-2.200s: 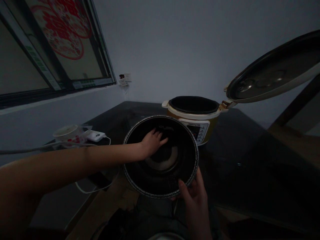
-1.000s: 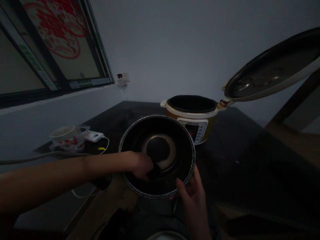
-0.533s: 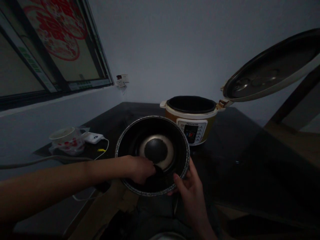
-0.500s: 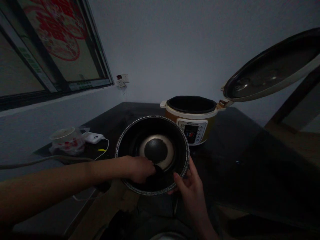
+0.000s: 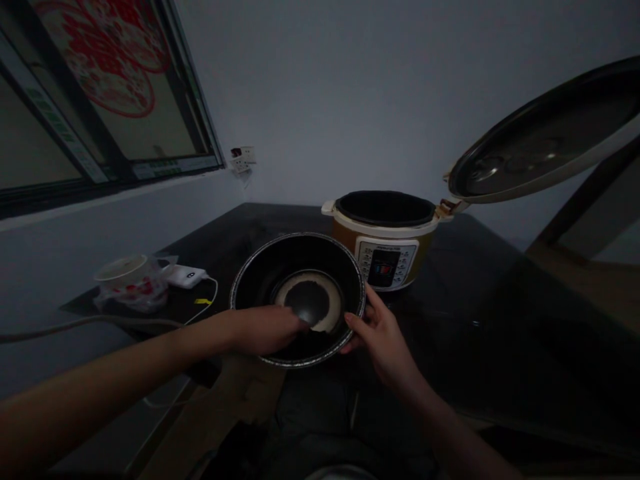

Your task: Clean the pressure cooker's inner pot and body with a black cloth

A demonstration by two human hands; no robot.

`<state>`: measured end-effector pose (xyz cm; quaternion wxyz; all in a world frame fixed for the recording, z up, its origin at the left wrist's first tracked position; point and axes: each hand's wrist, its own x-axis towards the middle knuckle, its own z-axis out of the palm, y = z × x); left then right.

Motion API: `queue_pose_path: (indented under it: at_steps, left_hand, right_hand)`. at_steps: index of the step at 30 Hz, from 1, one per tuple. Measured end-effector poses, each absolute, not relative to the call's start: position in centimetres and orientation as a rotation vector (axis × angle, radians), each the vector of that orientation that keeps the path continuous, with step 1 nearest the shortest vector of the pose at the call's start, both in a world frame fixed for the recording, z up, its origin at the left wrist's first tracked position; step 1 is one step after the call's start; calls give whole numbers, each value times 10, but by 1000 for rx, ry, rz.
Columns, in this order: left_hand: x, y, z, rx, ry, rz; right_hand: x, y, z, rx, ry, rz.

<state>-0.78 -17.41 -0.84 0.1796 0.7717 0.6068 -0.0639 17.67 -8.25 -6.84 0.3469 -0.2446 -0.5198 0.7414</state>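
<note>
A black inner pot [image 5: 250,280] with a speckled silver rim tilts towards me, off the near side of the table. A pale ring [image 5: 334,293] surrounds a dark round patch on its bottom. My right hand [image 5: 377,333] grips the pot's right rim, thumb inside and fingers outside. Reaching over the left rim, my left hand [image 5: 275,329] is inside the pot with curled fingers against the lower part. Something dark shows by its fingertips, too dim to name. Behind the pot stands an electric pressure cooker [image 5: 345,235], its lid [image 5: 540,143] swung up to the right.
On the dark table [image 5: 480,287], at the left, are a cup in a plastic bag [image 5: 133,283] and a white power bank [image 5: 186,275] with a cable. A wall socket [image 5: 243,158] is near the corner, beside a window [image 5: 165,133].
The pot has shifted slightly left and its near rim has risen. My right hand has moved with it, a little up and left. My left hand has slid left inside the pot.
</note>
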Motion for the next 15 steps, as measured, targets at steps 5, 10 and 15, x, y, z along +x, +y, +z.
queue_pose_path:
  at_steps: [5,10,15]
  left_hand:
    - [-21,-180,-3,2115,1811,16]
    - [-30,-182,6,2040,1969,185]
    - [-35,-184,20,1965,2071,366]
  right_hand:
    - [170,-71,-59,-611,-1367,1964]
    - [164,-62,-52,-602,-1371,2010]
    - [158,-54,-52,-593,-1377,2046]
